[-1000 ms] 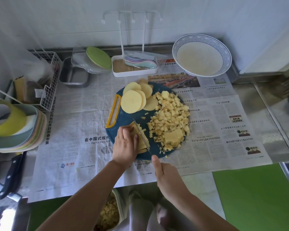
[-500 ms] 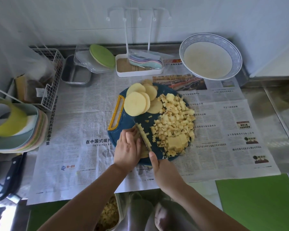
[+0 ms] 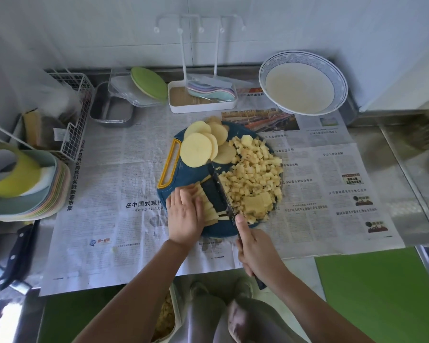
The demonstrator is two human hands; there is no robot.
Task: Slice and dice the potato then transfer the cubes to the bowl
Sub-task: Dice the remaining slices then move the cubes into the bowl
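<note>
Left grip [image 3: 185,216]: flat, fingers straight, pressing potato strips [image 3: 210,206].
Right grip [image 3: 255,248]: wrapped round knife [image 3: 218,191], blade between strips and cubes [image 3: 253,174].

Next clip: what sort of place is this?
Probably a home kitchen: a steel counter against a tiled wall, a knife and diced potato on a cutting board, stacked plates at one side.
</note>
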